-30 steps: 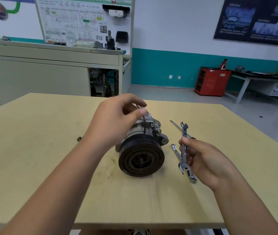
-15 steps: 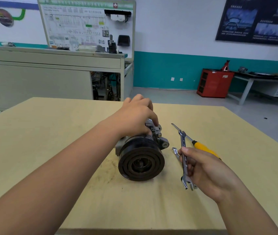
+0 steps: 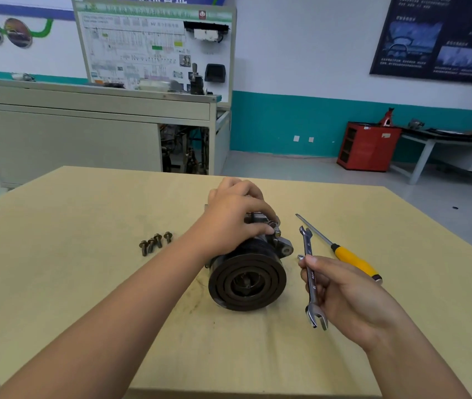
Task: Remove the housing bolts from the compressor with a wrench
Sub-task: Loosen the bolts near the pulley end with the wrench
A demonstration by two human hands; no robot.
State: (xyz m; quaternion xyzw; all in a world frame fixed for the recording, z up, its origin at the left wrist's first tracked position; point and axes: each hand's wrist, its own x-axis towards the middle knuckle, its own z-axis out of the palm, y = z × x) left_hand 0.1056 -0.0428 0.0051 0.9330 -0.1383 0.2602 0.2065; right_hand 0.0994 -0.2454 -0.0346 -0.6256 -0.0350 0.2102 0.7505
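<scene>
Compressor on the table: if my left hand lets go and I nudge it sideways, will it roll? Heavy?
It would probably rock rather than roll far. The compressor lies on its round pulley, but the mounting ear sticking out on its right would likely catch the table. It looks like solid metal, so it is likely heavy for its size, stiff and not fragile.

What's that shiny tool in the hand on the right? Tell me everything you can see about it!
It is a slim, silvery metal wrench with a forked open mouth at each end. The right hand grips its middle, holding it above the table, one mouth pointing away, the other toward the person. Stamped marks on its shaft are too small to read. It is right of the compressor, not touching it.
</scene>
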